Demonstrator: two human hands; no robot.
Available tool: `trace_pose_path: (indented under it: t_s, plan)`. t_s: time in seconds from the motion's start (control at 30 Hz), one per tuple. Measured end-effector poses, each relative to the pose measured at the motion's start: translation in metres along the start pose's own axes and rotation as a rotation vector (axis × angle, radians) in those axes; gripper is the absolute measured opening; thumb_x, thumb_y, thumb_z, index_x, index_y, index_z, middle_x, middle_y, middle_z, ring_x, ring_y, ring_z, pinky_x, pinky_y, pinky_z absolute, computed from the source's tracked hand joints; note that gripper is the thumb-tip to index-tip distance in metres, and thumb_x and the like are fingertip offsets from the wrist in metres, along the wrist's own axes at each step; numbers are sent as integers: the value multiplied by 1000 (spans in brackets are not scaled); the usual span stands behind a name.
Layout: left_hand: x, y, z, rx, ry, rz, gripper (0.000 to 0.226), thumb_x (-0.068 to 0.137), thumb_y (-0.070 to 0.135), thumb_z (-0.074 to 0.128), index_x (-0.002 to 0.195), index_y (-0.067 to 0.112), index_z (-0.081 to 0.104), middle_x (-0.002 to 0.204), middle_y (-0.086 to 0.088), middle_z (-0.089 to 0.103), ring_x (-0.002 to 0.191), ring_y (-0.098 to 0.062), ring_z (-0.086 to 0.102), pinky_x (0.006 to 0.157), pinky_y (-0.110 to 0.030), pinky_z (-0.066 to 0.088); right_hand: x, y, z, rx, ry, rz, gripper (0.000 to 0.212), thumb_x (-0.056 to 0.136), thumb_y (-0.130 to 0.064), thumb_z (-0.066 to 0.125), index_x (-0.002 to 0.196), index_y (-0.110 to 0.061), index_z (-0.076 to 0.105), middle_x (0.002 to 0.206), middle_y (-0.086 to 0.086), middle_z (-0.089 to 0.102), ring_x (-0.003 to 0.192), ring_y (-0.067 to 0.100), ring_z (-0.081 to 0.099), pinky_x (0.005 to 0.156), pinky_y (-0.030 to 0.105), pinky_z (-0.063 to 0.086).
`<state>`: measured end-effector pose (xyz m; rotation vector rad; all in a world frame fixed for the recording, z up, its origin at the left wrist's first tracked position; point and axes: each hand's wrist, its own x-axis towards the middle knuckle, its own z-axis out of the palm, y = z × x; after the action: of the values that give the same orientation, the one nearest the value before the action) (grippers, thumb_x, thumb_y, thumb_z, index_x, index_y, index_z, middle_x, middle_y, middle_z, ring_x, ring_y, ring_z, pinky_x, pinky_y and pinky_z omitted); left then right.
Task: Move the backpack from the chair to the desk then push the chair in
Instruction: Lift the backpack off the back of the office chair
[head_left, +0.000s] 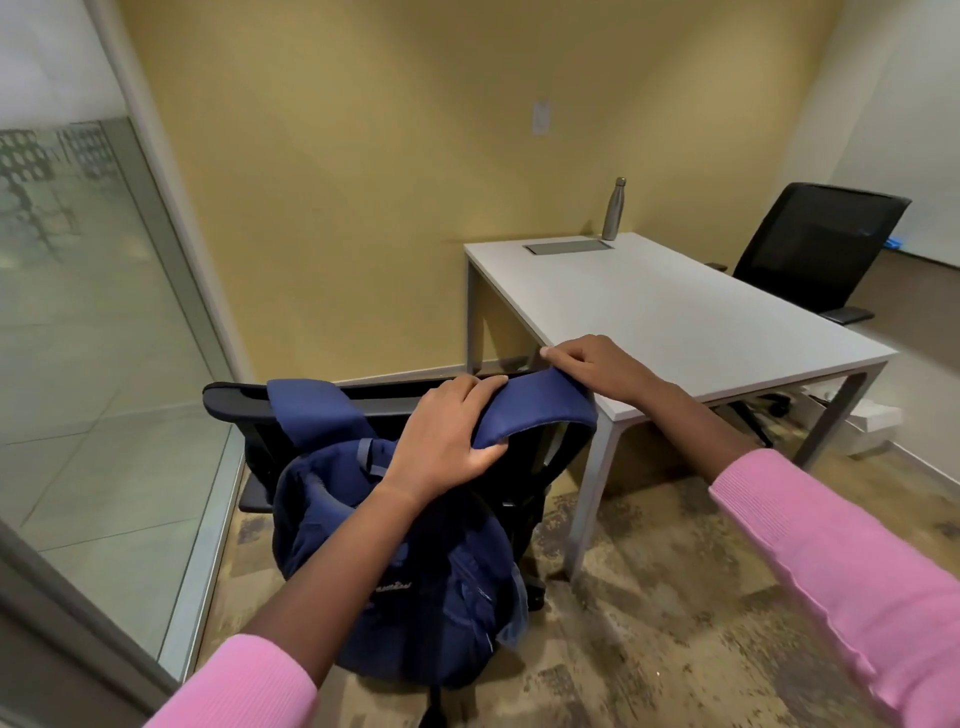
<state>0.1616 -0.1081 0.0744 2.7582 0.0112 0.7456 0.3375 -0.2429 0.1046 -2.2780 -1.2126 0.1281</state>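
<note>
A navy backpack (415, 571) hangs against the black office chair (234, 400), its two shoulder straps draped over the top of the backrest. My left hand (447, 436) grips the right shoulder strap (540, 410) from above. My right hand (592, 366) pinches the same strap at its far end, close to the near corner of the white desk (675, 322). The chair's seat is mostly hidden behind the bag. The chair stands just left of the desk's near corner.
A metal bottle (614, 208) and a grey cable flap (568, 247) are at the desk's far edge. A second black chair (815, 249) stands behind the desk on the right. A glass wall (93, 338) runs along the left; yellow wall behind.
</note>
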Motion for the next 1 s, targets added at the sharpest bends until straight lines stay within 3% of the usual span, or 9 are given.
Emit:
trace_pose_path:
  t_s: [0.1, 0.23, 0.37, 0.47, 0.6, 0.8, 0.9, 1.0]
  plan:
    - [-1, 4, 0, -35, -6, 2, 61, 75, 24, 65, 131, 12, 44, 114, -15, 58, 104, -32, 53, 89, -41, 41, -27, -5, -1, -9, 9, -17, 38, 96, -39, 36, 80, -14, 60, 79, 4, 60, 69, 13, 52, 62, 22, 38]
    - [-6, 10, -1, -62, -37, 42, 61, 75, 24, 67, 130, 13, 45, 112, -15, 58, 103, -32, 53, 88, -42, 43, -58, -15, 3, -54, -116, -38, 34, 92, -45, 40, 111, -23, 58, 111, 3, 63, 98, 16, 56, 80, 25, 41]
    - [-13, 14, -2, -54, -86, 84, 64, 74, 31, 63, 132, 12, 43, 111, -17, 59, 102, -33, 54, 88, -45, 44, -79, -28, 17, -13, -173, -83, 72, 77, -54, 61, 138, -25, 36, 141, 0, 46, 121, 7, 41, 99, 24, 33]
    - [-18, 14, -2, -66, -111, 87, 69, 74, 34, 67, 134, 15, 39, 112, -16, 58, 103, -31, 53, 90, -41, 42, -85, -37, 34, -112, -170, -139, 86, 68, -51, 72, 137, -17, 33, 134, 3, 46, 119, 10, 43, 100, 28, 37]
    - [-26, 14, -3, -79, -118, 86, 76, 73, 33, 69, 137, 17, 33, 117, -14, 55, 105, -28, 51, 91, -36, 40, -86, -51, 48, -190, 32, -145, 56, 70, -15, 64, 123, -8, 46, 116, 13, 54, 109, 28, 52, 88, 38, 47]
    - [-36, 4, -8, -62, -125, 54, 83, 80, 43, 61, 143, 12, 18, 132, -13, 48, 118, -27, 46, 98, -39, 38, -81, -73, 49, -111, 206, -61, 59, 61, -17, 51, 120, -12, 51, 118, 9, 55, 112, 23, 49, 83, 28, 41]
    - [-58, -21, -13, 169, -208, 152, 89, 83, 58, 49, 146, 12, 7, 141, -12, 39, 127, -27, 39, 106, -37, 27, -81, -77, 49, -101, 279, -20, 51, 64, -8, 57, 115, -13, 54, 117, 9, 57, 111, 25, 50, 85, 31, 41]
    - [-79, -46, -18, 293, -309, 212, 93, 80, 69, 38, 146, 16, 0, 151, -11, 27, 141, -23, 22, 118, -35, 6, -79, -79, 50, -104, 304, 16, 49, 64, -4, 59, 113, -14, 55, 115, 10, 58, 109, 27, 51, 87, 36, 43]
